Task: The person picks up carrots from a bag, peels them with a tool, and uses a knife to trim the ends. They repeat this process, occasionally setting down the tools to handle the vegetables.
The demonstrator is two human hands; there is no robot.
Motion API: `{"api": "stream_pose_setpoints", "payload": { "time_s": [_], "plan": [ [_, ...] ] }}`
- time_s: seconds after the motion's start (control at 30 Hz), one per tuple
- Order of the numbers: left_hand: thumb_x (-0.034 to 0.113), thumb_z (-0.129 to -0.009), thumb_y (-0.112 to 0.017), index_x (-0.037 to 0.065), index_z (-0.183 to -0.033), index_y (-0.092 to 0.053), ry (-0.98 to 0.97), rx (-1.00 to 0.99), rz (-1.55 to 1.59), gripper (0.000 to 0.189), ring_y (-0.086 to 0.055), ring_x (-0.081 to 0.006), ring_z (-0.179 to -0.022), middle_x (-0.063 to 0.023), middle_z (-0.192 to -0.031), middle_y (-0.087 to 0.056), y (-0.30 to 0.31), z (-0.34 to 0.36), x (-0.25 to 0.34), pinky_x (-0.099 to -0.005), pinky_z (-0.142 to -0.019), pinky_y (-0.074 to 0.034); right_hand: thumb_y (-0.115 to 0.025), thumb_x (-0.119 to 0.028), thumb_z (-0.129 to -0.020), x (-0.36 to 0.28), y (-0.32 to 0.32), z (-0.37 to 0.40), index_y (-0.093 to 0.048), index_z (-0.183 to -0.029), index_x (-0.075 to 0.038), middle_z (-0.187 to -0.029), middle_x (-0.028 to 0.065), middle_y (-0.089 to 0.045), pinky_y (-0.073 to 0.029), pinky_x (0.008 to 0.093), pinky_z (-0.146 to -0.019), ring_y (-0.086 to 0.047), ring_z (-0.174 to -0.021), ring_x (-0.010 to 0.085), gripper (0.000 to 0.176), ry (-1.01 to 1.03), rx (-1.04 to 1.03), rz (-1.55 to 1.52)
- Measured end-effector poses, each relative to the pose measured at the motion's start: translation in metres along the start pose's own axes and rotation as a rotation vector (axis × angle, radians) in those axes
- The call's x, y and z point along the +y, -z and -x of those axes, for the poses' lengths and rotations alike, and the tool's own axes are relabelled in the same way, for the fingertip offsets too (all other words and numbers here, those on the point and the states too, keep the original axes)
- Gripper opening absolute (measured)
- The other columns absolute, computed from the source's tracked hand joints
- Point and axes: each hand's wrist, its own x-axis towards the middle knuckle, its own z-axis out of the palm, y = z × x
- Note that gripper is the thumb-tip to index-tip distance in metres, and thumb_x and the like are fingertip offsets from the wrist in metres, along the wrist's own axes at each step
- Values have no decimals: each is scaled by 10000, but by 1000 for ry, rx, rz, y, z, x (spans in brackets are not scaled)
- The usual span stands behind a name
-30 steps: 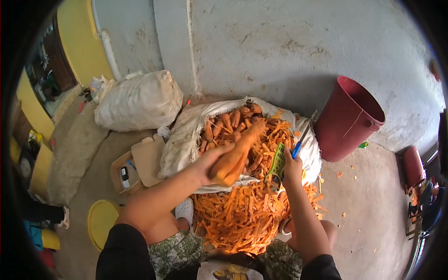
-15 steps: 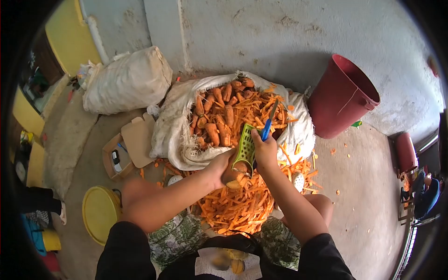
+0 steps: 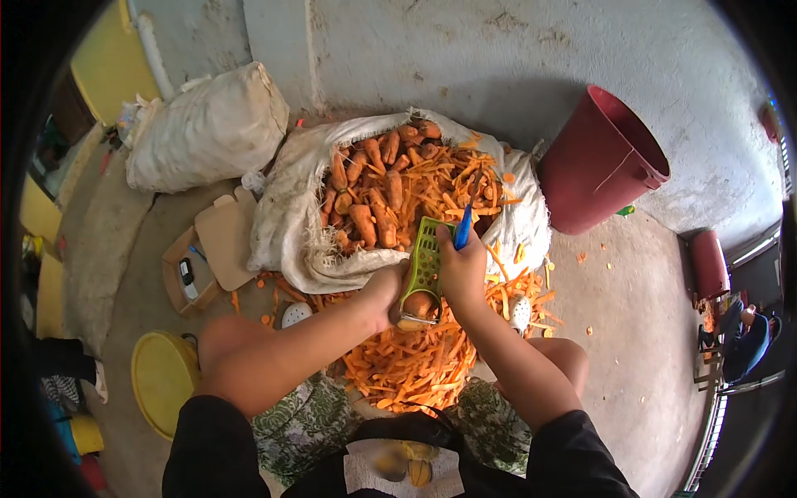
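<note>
Concrete floor [image 3: 639,332] underneath: left hand [image 3: 383,292] grips the carrot [image 3: 417,305], right hand [image 3: 462,270] clasps the green peeler [image 3: 425,259]; long, light strokes suit best.

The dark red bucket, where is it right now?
Head view, upper right: the dark red bucket stands by the wall, just right of the open carrot sack.

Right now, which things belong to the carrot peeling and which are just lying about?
In use: left hand, carrot, right hand, green peeler, open sack, peel pile.
Lying about: maroon bucket, tied sack, cardboard box, yellow lid.
</note>
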Motion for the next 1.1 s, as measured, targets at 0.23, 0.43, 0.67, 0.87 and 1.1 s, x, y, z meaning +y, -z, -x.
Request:
{"api": "stream_pose_setpoints", "payload": {
  "time_s": [0.23, 0.43, 0.67, 0.87, 1.1],
  "plan": [
    [245, -935, -270, 43, -1063, -478, 1, 15, -95, 317, -596, -206, -808, -99, -939, -584, 6, -13, 1, -373, -725, -509, -547, -204, -850, 11, 0, -11, -485, -718, -9, -516, 61, -442, -339, 318, -444, -401, -447, 141, 243, -38, 26, 168],
    [249, -936, -268, 47, -1059, -478, -59, 9, -30, 316, -600, -199, -808, -92, -940, -585, 2, -15, 0, -367, -708, -516, -537, -199, -860, 1, 7, -11, -468, -702, -17, -511, 34, -416, -320, 303, -433, -364, -445, 117, 251, 14, -32, 30],
    [270, -938, -275, 60, -1059, -476, -65, 78, -80, 315, -601, -185, -724, -81, -877, -585, -16, -6, 12, -361, -669, -518, -517, -181, -868, 20, 14, -20, -498, -733, -7, -521, 26, -448, -324, 295, -426, -397, -451, 111, 220, -70, 69, 79],
    [295, -947, -258, 17, -1065, -431, 81, -42, -287, 348, -596, -209, -711, -111, -873, -570, -1, 5, 2, -358, -657, -512, -490, -174, -882, 45, 67, -80, -563, -866, -2, -595, 24, -529, -359, 256, -402, -428, -420, 96, 187, -188, 434, -205],
    [269, -945, -264, 29, -1039, -472, 55, 45, -134, 331, -599, -196, -728, -93, -875, -581, 1, -1, 6, -358, -669, -514, -514, -218, -881, 3, 17, -21, -521, -768, -47, -534, -24, -438, -312, 233, -398, -398, -442, 67, 206, -262, 95, -189]
  ]
}}
